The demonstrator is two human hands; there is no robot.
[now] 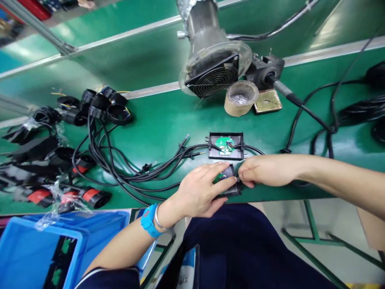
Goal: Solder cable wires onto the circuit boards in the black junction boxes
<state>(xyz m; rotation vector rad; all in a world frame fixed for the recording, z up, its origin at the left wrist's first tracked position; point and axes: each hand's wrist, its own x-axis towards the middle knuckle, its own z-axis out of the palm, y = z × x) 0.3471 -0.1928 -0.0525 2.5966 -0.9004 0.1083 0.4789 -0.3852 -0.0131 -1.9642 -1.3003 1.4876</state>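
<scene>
Both hands — left, right — pinch a square black plastic housing on the smooth green bench.

At the bench's near edge, the left hand and right hand pinch a small black housing. At twelve o'clock from it lies a second open housing; black cables trail toward nine o'clock.

Both hands meet at the small black box near the table's front edge. Left hand lies palm-down over its left side, fingers spread across the top, a blue band on the wrist. Right hand comes in from the right, forearm level, fingertips pinched at the box's right edge.
</scene>
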